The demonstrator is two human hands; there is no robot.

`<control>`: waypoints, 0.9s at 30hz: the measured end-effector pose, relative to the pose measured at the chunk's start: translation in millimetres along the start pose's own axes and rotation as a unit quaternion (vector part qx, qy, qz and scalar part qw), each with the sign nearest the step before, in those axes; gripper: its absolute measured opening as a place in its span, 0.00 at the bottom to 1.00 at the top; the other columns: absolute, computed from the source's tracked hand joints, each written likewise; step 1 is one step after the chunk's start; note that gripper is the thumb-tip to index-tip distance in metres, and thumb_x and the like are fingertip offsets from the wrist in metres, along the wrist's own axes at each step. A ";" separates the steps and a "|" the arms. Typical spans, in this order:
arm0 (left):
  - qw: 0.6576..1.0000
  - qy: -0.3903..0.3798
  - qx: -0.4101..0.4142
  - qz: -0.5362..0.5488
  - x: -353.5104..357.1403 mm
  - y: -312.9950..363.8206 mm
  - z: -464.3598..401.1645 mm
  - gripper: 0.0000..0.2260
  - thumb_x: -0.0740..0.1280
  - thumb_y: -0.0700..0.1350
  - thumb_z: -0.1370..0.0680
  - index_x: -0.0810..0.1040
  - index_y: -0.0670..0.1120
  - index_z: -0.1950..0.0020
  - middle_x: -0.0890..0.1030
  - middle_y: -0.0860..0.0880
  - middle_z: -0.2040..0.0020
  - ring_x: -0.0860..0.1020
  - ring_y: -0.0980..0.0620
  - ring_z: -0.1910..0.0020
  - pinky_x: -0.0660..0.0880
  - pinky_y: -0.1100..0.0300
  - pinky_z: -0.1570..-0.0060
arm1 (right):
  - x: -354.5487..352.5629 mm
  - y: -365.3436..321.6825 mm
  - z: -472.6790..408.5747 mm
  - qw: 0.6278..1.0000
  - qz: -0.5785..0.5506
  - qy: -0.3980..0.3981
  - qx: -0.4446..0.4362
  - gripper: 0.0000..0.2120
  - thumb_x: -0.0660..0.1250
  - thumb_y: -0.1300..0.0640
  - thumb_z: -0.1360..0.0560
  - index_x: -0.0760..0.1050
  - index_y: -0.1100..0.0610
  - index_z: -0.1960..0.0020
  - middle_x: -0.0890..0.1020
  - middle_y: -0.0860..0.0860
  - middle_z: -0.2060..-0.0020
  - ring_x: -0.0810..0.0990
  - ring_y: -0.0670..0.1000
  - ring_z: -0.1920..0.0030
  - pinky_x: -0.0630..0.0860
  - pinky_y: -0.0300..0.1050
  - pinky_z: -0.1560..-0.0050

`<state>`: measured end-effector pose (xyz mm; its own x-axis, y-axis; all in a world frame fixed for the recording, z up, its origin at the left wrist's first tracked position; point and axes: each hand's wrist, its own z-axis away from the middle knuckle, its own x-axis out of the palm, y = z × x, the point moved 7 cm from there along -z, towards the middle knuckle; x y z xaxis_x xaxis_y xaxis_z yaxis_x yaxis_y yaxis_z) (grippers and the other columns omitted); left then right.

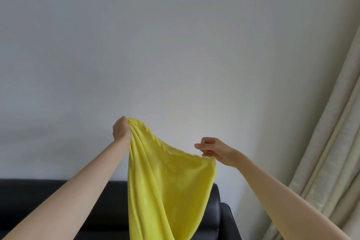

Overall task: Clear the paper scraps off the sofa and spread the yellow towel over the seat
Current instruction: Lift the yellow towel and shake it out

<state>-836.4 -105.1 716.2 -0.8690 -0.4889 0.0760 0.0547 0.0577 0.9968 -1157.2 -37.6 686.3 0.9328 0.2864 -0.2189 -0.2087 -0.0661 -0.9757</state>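
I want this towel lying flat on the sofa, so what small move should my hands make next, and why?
Probably draw the right hand away from the left hand along the top edge. The towel hangs bunched in the left fist, held up in front of the sofa, and the edge between the hands sags.

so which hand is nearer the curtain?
Right. The right hand pinches the yellow towel at its upper right corner, on the curtain side of the frame. The left hand grips bunched towel farther left, with the towel between it and the curtain.
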 end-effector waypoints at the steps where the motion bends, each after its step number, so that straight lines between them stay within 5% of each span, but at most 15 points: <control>1: 1.000 0.002 -0.004 -0.004 -0.8 0.4 -0.2 0.13 0.54 0.42 0.24 0.59 0.46 0.69 0.63 0.48 0.69 0.64 0.48 0.59 0.61 0.54 0.58 | 6.9 -0.3 -2.9 0.999 0.025 -0.036 0.024 0.17 0.73 0.50 0.29 0.67 0.52 0.67 0.64 0.47 0.70 0.63 0.47 0.69 0.63 0.39 0.63; 4: 1.000 0.019 -0.010 -0.007 -7.8 2.1 1.3 0.12 0.54 0.42 0.24 0.60 0.46 0.68 0.64 0.49 0.69 0.64 0.48 0.60 0.61 0.54 0.61 | 16.9 13.2 -5.3 0.974 0.164 -0.110 0.110 0.15 0.69 0.43 0.26 0.72 0.54 0.60 0.61 0.47 0.71 0.57 0.48 0.69 0.56 0.40 0.66; 7: 1.000 -0.008 0.003 0.019 -6.5 3.1 1.6 0.10 0.54 0.44 0.25 0.70 0.44 0.63 0.73 0.45 0.62 0.69 0.46 0.60 0.66 0.54 0.59 | 20.7 31.8 -6.5 0.940 0.273 -0.117 0.166 0.16 0.71 0.40 0.29 0.79 0.52 0.53 0.68 0.48 0.69 0.63 0.49 0.67 0.62 0.38 0.64; 13: 0.985 -0.142 0.066 0.071 28.2 21.2 31.8 0.11 0.56 0.39 0.28 0.71 0.47 0.69 0.73 0.45 0.65 0.71 0.47 0.62 0.69 0.55 0.58 | 81.6 45.2 -24.5 0.931 0.316 -0.101 0.154 0.17 0.67 0.39 0.28 0.75 0.48 0.45 0.81 0.45 0.59 0.80 0.46 0.57 0.74 0.40 0.55; 19: 0.965 -0.220 0.123 0.067 43.7 41.5 65.9 0.08 0.57 0.44 0.35 0.66 0.50 0.75 0.68 0.50 0.72 0.65 0.49 0.69 0.64 0.58 0.64 | 115.3 64.9 -33.2 0.922 0.356 -0.021 0.149 0.29 0.69 0.42 0.30 0.67 0.52 0.34 0.76 0.52 0.49 0.73 0.51 0.52 0.72 0.44 0.53; 23: 0.962 -0.222 0.137 0.079 41.3 47.0 75.3 0.08 0.56 0.43 0.36 0.64 0.50 0.76 0.64 0.47 0.70 0.62 0.47 0.64 0.61 0.54 0.59 | 121.0 82.8 -32.6 0.919 0.359 0.016 0.161 0.21 0.65 0.52 0.28 0.70 0.59 0.38 0.77 0.51 0.60 0.75 0.52 0.55 0.71 0.40 0.61; 27: 0.959 -0.227 0.137 0.099 39.6 45.2 82.0 0.06 0.56 0.43 0.37 0.65 0.49 0.74 0.65 0.46 0.70 0.63 0.46 0.65 0.62 0.55 0.59 | 116.0 88.6 -28.8 0.897 0.403 0.080 0.163 0.03 0.62 0.59 0.28 0.71 0.57 0.55 0.75 0.51 0.59 0.74 0.54 0.57 0.71 0.42 0.59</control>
<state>-908.7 -50.5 762.4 -0.9830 -0.0183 0.1826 0.1632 0.3678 0.9155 -1059.0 -37.8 574.5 0.4654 0.1292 -0.8756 -0.8846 0.1008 -0.4553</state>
